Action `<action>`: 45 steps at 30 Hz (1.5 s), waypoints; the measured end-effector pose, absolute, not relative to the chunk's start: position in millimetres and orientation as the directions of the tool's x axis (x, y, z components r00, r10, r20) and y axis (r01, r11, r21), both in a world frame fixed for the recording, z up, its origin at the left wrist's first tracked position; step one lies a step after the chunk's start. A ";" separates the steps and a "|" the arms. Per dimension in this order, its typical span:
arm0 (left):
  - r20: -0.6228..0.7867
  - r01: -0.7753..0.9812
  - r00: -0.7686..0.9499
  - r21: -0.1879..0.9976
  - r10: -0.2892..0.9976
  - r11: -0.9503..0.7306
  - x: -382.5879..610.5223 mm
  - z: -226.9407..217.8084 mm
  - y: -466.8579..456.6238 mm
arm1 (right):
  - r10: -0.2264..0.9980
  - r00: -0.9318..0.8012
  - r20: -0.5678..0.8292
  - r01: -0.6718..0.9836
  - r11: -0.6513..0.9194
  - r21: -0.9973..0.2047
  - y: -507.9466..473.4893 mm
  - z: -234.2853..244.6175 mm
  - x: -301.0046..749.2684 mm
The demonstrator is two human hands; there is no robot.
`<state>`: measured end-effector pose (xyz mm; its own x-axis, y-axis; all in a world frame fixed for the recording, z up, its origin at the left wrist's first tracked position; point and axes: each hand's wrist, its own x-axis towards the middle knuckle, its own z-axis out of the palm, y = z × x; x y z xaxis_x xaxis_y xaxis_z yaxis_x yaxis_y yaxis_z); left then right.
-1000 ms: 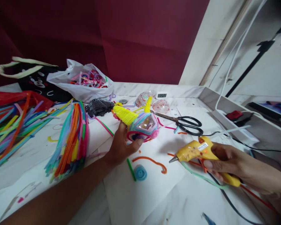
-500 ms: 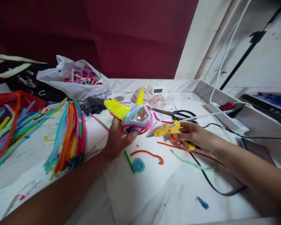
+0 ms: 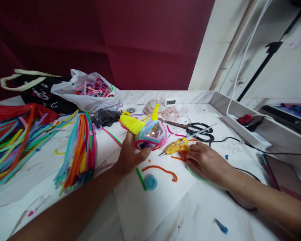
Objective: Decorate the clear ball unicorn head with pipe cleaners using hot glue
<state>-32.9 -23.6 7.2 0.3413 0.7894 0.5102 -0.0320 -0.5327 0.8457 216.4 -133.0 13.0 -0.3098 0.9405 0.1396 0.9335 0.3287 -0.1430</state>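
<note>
My left hand (image 3: 134,150) is closed round the lower left of a pastel figure (image 3: 150,134) wound from pipe cleaners, with two yellow horns and a clear window in front. Its thumb presses the lower front edge. On the right, my right hand (image 3: 203,160) is closed at the orange trigger of a yellow hot glue gun (image 3: 177,145), its handle hidden beneath the fingers. The metal nozzle points left, close to the figure. An orange pipe cleaner (image 3: 162,169) and a blue coiled disc (image 3: 151,181) lie in front, beside a short green pipe cleaner (image 3: 141,179).
Black-handled scissors (image 3: 200,130) lie behind the glue gun. Pipe cleaner bundles (image 3: 79,150) spread across the left, before a white plastic bag (image 3: 75,97). Clear domes (image 3: 170,113) stand near a small digital clock (image 3: 171,102). A power strip (image 3: 251,132) and cables line the right.
My right hand has turned back-up over the glue gun's handle, and the gun sits lower. My left hand still holds the figure. The whole view has shifted slightly.
</note>
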 end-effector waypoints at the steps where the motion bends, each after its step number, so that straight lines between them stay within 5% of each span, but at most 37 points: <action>1: 0.505 -0.035 0.349 0.849 0.789 -0.528 -33.0 6.7 -24.2 | 0.938 -0.319 0.136 0.936 0.334 -0.108 -131.5 11.9 215.6; 7: 0.488 -0.057 0.378 0.861 0.787 -0.506 -32.6 4.5 -26.9 | 0.924 -0.360 0.129 0.933 0.358 0.039 -128.7 8.1 214.0; 12: 0.434 -0.052 0.403 0.890 0.805 -0.454 -31.4 8.0 -30.3 | 0.921 -0.366 0.129 0.930 0.364 0.044 -128.7 4.8 213.0; 17: 0.451 -0.033 0.422 0.874 0.786 -0.484 -31.4 7.9 -30.0 | 0.918 -0.377 0.126 0.918 0.388 -0.079 -135.4 22.2 216.9; 22: 0.444 -0.046 0.475 0.875 0.760 -0.482 -32.7 2.5 -28.1 | 0.963 -0.244 0.118 0.899 0.270 -0.345 -144.0 51.8 231.2; 24: 0.440 -0.047 0.476 0.877 0.761 -0.478 -33.2 0.5 -27.9 | 0.962 -0.183 0.201 0.895 0.248 -0.370 -143.0 58.6 238.0; 30: 0.432 -0.054 0.494 0.881 0.754 -0.470 -32.8 2.8 -29.0 | 0.790 -0.314 0.527 0.918 0.395 -0.045 -136.8 72.7 244.6; 39: 0.467 -0.029 0.526 0.845 0.710 -0.534 -32.3 8.4 -34.9 | 0.710 -0.309 0.633 0.811 0.544 -0.215 -139.5 92.0 195.1; 45: 0.477 0.000 0.540 0.824 0.694 -0.566 -29.8 15.6 -40.9 | 0.676 -0.335 0.656 0.776 0.593 -0.216 -131.1 90.2 173.8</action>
<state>-29.8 -40.9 15.6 0.5398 0.6939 0.4766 -0.0003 -0.5659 0.8244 173.8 -131.1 90.2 -0.3345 0.6763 0.6563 0.7756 0.5931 -0.2159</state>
